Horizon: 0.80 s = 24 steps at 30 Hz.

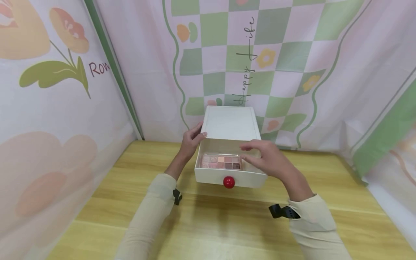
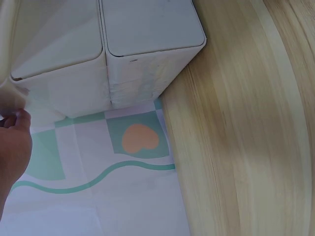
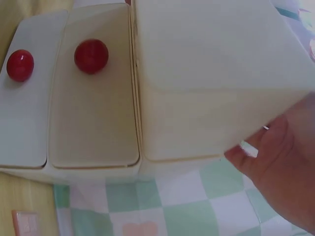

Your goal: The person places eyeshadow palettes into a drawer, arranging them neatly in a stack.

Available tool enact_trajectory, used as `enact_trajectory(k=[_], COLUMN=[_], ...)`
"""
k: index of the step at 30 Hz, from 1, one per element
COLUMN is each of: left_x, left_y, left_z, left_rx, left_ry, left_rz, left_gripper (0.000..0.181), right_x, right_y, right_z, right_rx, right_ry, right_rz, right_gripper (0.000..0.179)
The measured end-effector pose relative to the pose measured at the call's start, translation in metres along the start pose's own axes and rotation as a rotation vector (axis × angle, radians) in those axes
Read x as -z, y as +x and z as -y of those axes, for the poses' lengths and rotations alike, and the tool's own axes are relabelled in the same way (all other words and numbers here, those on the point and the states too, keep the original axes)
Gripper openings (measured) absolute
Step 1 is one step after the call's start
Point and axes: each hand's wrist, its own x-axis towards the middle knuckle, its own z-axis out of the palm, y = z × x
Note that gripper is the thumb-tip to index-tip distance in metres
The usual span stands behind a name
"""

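Note:
A white drawer cabinet (image 1: 231, 122) stands on the table, its top drawer (image 1: 211, 176) pulled out by a red knob (image 1: 229, 182) side. Inside the drawer, toward the left, lies an eyeshadow palette (image 1: 221, 162) with pink and brown pans under a clear lid. My left hand (image 1: 191, 139) grips the cabinet's upper left front corner, thumb at the edge and fingers along the side. Over the drawer's right part hovers my right hand (image 1: 268, 157), fingers and thumb spread apart, thumb tip close to the palette's right end. In the right wrist view its fingers are partly hidden behind the drawer wall.
Below the pulled-out drawer, two shut drawers with red knobs (image 3: 91, 56) show in the right wrist view. A small pink case (image 3: 27, 223) lies on the wooden table (image 1: 208, 224) beside the cabinet. Patterned cloth (image 1: 149, 72) hangs behind and at both sides.

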Motion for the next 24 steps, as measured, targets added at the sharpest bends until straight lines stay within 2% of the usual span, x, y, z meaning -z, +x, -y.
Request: enact_trajectory(k=[5, 8, 24], left_x=[0.001, 0.002, 0.001], left_y=[0.0, 0.001, 0.001], left_z=[0.001, 0.001, 0.002], left_rx=[0.0, -0.004, 0.011], left_ry=[-0.002, -0.006, -0.024], left_rz=[-0.014, -0.01, 0.011], left_gripper=[0.062, 0.061, 0.061], right_x=[0.002, 0.003, 0.012], right_y=[-0.005, -0.008, -0.035], right_z=[-0.007, -0.012, -0.038], right_rx=[0.123, 0.157, 0.104], right_ry=[-0.047, -0.055, 0.017], right_rz=[-0.177, -0.26, -0.49], right_gripper=[0.018, 0.018, 0.017])
